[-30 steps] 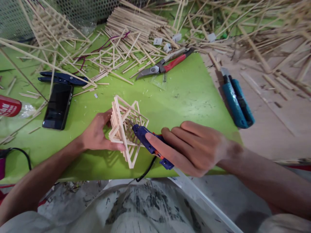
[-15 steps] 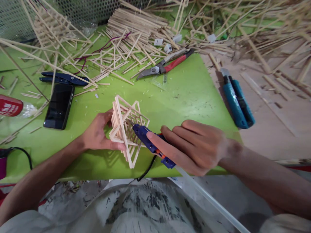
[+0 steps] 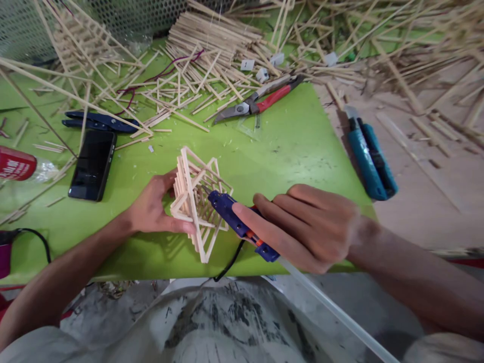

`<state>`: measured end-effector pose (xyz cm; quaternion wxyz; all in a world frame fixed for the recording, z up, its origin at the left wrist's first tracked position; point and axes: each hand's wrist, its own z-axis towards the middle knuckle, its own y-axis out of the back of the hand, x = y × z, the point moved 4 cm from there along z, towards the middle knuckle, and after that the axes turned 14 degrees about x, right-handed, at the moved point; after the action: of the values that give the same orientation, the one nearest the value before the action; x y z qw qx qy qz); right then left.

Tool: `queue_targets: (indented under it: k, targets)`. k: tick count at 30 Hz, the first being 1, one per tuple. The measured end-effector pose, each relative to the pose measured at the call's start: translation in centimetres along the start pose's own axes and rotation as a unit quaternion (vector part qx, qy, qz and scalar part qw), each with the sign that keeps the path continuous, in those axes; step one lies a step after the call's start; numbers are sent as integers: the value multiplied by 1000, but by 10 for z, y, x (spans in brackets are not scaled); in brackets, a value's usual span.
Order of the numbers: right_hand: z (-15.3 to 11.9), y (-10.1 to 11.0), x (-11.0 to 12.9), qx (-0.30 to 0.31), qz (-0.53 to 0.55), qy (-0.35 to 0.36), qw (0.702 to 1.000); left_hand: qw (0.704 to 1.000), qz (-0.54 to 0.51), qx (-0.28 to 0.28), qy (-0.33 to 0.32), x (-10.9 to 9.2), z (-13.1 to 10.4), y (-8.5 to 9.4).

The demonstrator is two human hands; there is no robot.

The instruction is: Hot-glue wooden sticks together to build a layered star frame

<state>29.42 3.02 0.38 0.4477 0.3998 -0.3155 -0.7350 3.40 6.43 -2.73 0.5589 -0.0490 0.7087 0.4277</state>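
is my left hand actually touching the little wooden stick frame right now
Touching. The head view shows the left hand gripping the stick frame: the thumb lies along its lower edge and the fingers press its left side, with no gap visible.

Bare forearms, paint-stained grey clothing

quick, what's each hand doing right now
Left hand: closed on the stick frame, steadying it on the green table.
Right hand: closed on the blue glue gun, nozzle at the frame.

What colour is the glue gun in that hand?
The glue gun is dark blue with an orange trigger, seen in the head view.
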Motion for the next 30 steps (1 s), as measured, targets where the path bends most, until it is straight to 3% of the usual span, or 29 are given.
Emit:
queue_targets:
  k: [14, 19, 23, 26, 28, 30]
  targets:
    - [-2, 1, -8, 1, 43, -22, 999, 1000, 15, -2, -14, -5, 2, 0]
    - [3, 11, -20, -19, 145, -91, 985, 999, 4, -26, -33, 3, -1, -1]
    - [1, 15, -30, -21, 249, -259, 933, 996, -76, -35, -41, 8, -2, -4]
    - [-4, 12, -33, -53, 329, -323, 886, 993, -106, -42, -35, 10, -3, -5]
    - [-7, 7, -37, -95, 405, -347, 841, 991, -115, -56, -28, 10, -3, -5]
    - [-10, -1, -42, -128, 486, -378, 778, 989, -127, -72, -19, 11, -4, -5]
